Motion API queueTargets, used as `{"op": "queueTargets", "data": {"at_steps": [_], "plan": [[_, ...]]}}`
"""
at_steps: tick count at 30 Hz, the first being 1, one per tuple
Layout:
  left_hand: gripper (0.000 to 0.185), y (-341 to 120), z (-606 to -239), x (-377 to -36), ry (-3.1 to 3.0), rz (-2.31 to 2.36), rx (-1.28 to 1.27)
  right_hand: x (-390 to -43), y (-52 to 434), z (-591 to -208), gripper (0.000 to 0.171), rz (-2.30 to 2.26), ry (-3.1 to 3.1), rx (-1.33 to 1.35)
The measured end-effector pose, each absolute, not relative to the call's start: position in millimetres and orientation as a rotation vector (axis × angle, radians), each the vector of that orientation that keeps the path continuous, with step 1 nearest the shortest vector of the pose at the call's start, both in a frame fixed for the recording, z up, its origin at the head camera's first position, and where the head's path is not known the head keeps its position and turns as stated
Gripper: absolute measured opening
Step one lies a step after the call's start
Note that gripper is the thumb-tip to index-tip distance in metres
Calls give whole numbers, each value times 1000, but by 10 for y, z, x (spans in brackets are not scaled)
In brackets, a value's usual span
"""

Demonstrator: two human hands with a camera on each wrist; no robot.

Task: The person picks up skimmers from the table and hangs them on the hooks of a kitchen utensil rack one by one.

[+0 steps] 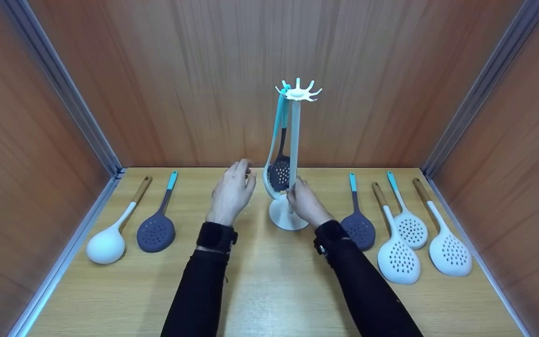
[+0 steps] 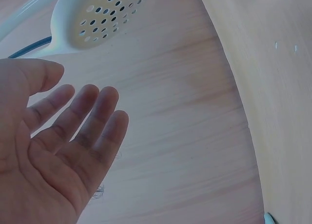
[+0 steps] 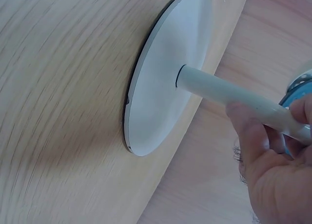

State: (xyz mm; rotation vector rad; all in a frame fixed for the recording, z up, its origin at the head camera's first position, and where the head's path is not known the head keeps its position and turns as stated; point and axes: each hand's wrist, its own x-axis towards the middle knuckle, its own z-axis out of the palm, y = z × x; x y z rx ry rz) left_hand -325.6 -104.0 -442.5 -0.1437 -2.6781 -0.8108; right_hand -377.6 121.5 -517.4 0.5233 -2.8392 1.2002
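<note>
A white utensil stand point(image 1: 295, 140) with a round base point(image 3: 168, 82) and a ring of hooks point(image 1: 298, 92) stands upright on the table. My right hand point(image 1: 308, 202) grips its pole low down, thumb and fingers around it in the right wrist view. From the hooks' left side hang a white skimmer point(image 2: 61, 19) with a turquoise handle and a dark skimmer point(image 1: 280, 173), also turquoise-handled. Just left of these, my left hand point(image 1: 233, 192) is raised with nothing in it. Its fingers point(image 2: 109, 104) are loosely extended below the white skimmer's holed head in the left wrist view.
At the left lie a white ladle point(image 1: 105, 245) with a wooden handle and a dark skimmer point(image 1: 156, 231). On the right lie another dark skimmer point(image 1: 358, 229) and three white skimmers point(image 1: 398, 260). Wood-grain panels point(image 1: 194, 84) enclose the table's back and sides.
</note>
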Motion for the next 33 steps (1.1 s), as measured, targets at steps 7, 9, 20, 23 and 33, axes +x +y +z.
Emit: {"op": "queueTargets", "data": {"at_steps": [7, 9, 20, 23, 33], "plan": [[32, -1110, -4446, -3251, -2688, -805, -138, -3773, 1216, -5169, 43, 1219, -2838, 520], [32, -1140, -4461, -3249, -2678, -804, -144, -3774, 1221, -5168, 43, 1240, -2837, 522], [33, -1390, -4520, -3252, -2702, -828, -90, -3780, 1224, -5181, 45, 1238, -2817, 550], [34, -1473, -4545, -3253, -2728, -819, -56, -3783, 1221, -5185, 46, 1237, -2802, 564], [35, -1723, -4597, -3263, -2767, -762, 13, -3776, 1221, -5184, 49, 1237, -2829, 548]]}}
